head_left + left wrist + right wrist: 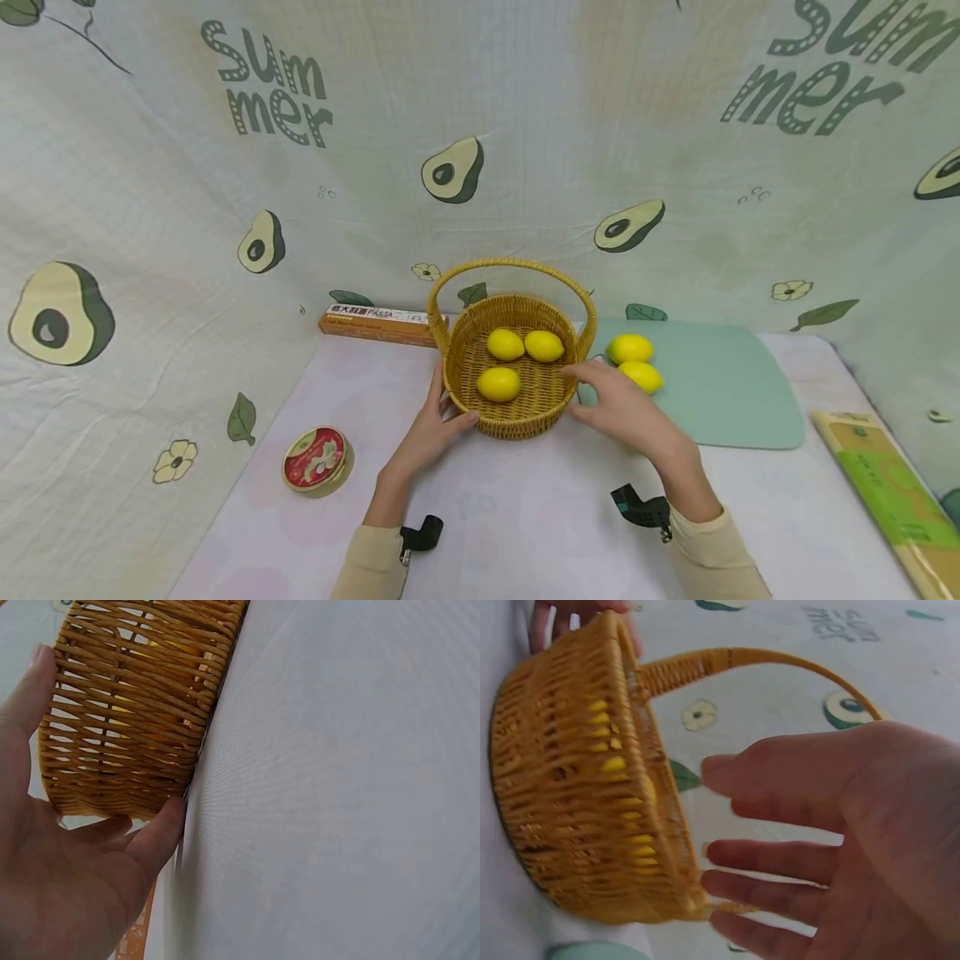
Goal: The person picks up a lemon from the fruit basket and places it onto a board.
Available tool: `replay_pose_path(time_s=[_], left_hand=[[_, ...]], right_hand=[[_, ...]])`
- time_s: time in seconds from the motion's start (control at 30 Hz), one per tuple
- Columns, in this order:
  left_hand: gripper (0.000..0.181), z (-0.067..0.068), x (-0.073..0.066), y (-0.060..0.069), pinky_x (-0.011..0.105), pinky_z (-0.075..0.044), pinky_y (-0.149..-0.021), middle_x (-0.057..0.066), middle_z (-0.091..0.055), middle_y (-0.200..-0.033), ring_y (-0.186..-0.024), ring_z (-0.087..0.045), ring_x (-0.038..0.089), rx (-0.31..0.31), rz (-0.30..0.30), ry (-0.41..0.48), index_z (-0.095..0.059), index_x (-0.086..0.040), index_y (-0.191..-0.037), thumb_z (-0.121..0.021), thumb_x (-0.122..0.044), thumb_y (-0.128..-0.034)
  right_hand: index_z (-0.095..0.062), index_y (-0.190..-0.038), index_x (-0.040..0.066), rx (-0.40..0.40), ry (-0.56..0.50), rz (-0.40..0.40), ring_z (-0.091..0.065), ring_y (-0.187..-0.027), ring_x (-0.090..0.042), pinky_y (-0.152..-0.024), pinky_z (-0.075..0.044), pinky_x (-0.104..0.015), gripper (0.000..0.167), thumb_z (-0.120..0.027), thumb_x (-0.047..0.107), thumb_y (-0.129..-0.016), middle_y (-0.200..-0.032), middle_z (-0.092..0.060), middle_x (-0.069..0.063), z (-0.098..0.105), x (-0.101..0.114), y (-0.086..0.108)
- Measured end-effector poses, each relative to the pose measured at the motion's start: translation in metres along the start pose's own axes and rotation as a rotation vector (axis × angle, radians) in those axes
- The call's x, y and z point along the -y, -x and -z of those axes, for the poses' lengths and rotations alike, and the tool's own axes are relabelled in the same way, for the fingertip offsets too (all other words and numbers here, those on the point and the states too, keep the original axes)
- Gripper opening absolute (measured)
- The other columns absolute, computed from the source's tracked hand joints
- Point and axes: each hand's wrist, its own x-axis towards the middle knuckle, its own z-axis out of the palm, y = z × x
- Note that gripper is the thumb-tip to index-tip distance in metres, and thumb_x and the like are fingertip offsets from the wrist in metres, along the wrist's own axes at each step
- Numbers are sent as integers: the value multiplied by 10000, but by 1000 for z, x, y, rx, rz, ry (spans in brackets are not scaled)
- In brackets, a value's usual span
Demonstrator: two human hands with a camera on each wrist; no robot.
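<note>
The basket (pixel 525 429) is seen upright on the table (pixel 540 517), near the middle, with its handle (pixel 510 262) arched above the bowl. Three lemons (pixel 498 384) are held inside, two side by side towards the back and one in front. The basket's left side is gripped by the left hand (pixel 429 433), the thumb laid at the front rim and the other fingers bent round the wall, one fingertip low by the base. At the right side, the right hand (pixel 622 408) is held with fingers spread and nearly straight, pinching nothing; whether its fingertips touch the rim cannot be told. For a steady hold, the right palm is best brought flat to the wall, level with the left, so that the load is shared; pressure is best spread low, since the weave may flex, and any tilt is best avoided, as the lemons could roll. Two more lemons (pixel 636 378) are found just to the right, on the board (pixel 735 383), where they could be nudged by the right wrist. Farther out, a box (pixel 382 325) is placed behind to the left, a tin (pixel 315 460) nearer at the left, and a packet (pixel 885 492) at the far right.
</note>
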Motion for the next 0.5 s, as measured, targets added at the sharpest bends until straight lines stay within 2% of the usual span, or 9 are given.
replay_pose_path(time_s=[0.13, 0.3, 0.5], left_hand=[[1091, 1, 0, 1, 504, -365, -1164, 4, -54, -1682, -1503, -257, 381, 1, 6, -10, 84, -541, -1517, -768, -297, -882], [1081, 0, 0, 1, 504, -369, -1160, 9, -54, -1683, -1503, -252, 383, 2, -4, -16, 89, -516, -1534, -749, -261, -900], [1075, 1, 1, 0, 494, -362, -1166, -25, -50, -1679, -1511, -247, 356, 10, -4, -5, 97, -561, -1506, -737, -238, -910]], right_hand=[[-586, -1364, 93, -26, -35, 54, -574, -1245, -299, -1024, -492, -517, 505, -723, 197, -889, -1365, -606, -73, -16, 7, -10], [-584, -1370, 117, -18, 10, 113, -583, -1234, -273, -1001, -517, -488, 502, -709, 229, -896, -1366, -598, -66, -36, 12, -24], [-579, -1386, 139, 16, 36, 119, -547, -1299, -292, -1043, -493, -512, 511, -693, 269, -905, -1419, -565, -80, -48, 16, -31]])
